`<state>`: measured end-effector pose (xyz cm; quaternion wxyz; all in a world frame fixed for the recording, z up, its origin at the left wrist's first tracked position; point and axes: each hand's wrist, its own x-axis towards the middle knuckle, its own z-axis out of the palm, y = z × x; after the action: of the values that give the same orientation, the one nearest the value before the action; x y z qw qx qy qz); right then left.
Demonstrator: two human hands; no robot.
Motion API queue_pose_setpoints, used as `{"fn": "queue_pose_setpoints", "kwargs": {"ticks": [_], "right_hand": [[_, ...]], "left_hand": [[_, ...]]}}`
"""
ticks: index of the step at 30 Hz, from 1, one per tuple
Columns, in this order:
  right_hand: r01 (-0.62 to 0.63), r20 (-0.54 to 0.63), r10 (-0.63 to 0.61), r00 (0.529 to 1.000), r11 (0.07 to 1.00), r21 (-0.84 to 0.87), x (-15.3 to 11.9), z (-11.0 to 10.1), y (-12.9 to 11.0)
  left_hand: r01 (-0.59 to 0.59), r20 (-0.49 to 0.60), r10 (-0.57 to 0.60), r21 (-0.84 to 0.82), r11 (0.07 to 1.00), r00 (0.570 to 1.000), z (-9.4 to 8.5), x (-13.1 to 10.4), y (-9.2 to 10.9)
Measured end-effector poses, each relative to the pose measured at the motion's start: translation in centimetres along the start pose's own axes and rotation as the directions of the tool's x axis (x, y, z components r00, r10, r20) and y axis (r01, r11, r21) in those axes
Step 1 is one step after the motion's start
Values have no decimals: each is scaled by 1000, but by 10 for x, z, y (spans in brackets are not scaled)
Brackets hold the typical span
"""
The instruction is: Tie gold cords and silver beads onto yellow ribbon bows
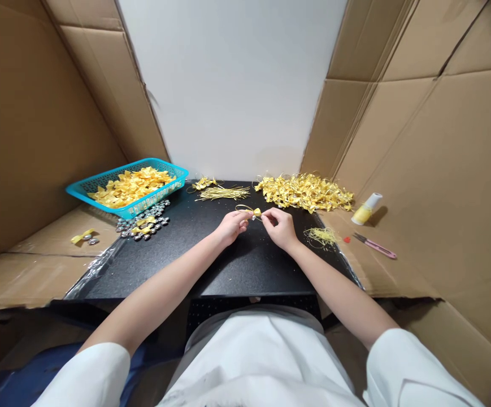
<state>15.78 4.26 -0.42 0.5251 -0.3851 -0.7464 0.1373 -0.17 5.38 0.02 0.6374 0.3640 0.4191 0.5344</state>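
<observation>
Above the middle of the black table, a small yellow ribbon bow point(257, 212) with a loop of thin gold cord point(240, 207) is held between my hands. My left hand point(232, 227) pinches the bow from its left side, the cord loop curving over the fingertips. From the right, my right hand point(281, 228) closes thumb and forefinger at the bow's edge, seemingly on a cord end. A small shiny silver piece shows under the bow. Just beyond lies a bundle of straight gold cords point(224, 193).
A turquoise basket point(75, 189) of yellow bows stands at left, silver bell-like beads point(154, 220) beside it. Corded bows point(308, 192) are heaped at back right. Cord scraps point(322, 236), pink-handled snips point(376, 247) and a thread spool point(366, 209) lie right. Cardboard walls point(448, 147) flank the table.
</observation>
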Motion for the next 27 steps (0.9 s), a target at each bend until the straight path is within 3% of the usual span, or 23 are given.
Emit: {"fn": "queue_pose_setpoints", "kwargs": {"ticks": [10,14,19,27], "right_hand": [[44,41,-43,998,999,-21,1,-3,1],[-72,38,68,997,992,106,1,2,9],[-263,126,233,964,897,354,3,10,21],[-327,178,276,945,829,454,4,13,22]], "left_hand": [[32,21,-32,14,999,999,-4,4,-4],[45,36,-46,6,999,998,-4,4,-3],[70,72,-67,-48,996,995,1,-1,0],[80,77,-75,-67,995,994,2,-3,2]]}}
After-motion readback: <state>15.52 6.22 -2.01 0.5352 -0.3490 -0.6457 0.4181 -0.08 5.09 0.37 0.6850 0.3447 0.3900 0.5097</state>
